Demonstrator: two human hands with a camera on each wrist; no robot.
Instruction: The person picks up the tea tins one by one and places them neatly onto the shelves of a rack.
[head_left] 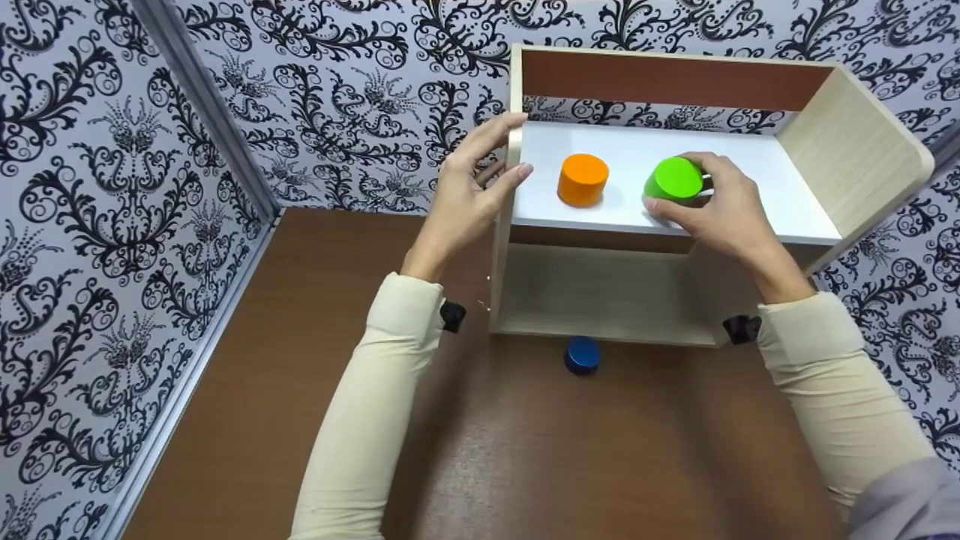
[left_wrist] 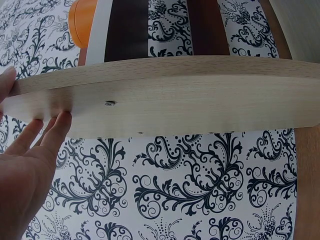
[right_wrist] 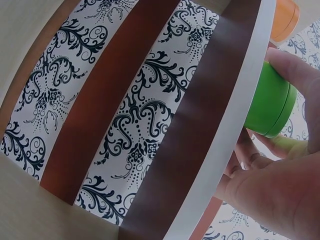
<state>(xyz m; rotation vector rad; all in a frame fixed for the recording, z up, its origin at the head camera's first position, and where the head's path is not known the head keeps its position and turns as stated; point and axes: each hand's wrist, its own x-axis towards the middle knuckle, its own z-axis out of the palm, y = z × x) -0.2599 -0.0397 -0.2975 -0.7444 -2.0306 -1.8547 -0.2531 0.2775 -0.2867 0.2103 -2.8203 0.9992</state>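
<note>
A small wooden shelf unit [head_left: 600, 289] with a white upper board [head_left: 622, 146] stands against the wall. My left hand [head_left: 469, 180] holds the unit's left side panel [left_wrist: 190, 95], thumb on one face and fingertips on the other. On the white board my right hand [head_left: 724, 202] grips a green round container [head_left: 675, 178] between thumb and fingers. A seam runs round this container [right_wrist: 270, 102] in the right wrist view. To its left on the same board sits an orange round container [head_left: 583, 180], touched by neither hand.
A blue round container [head_left: 582, 355] stands on the brown tabletop [head_left: 525, 450] just in front of the unit. The unit's right side panel [head_left: 855, 150] rises beside my right hand. Black-and-white patterned walls [head_left: 337, 90] enclose the back and left.
</note>
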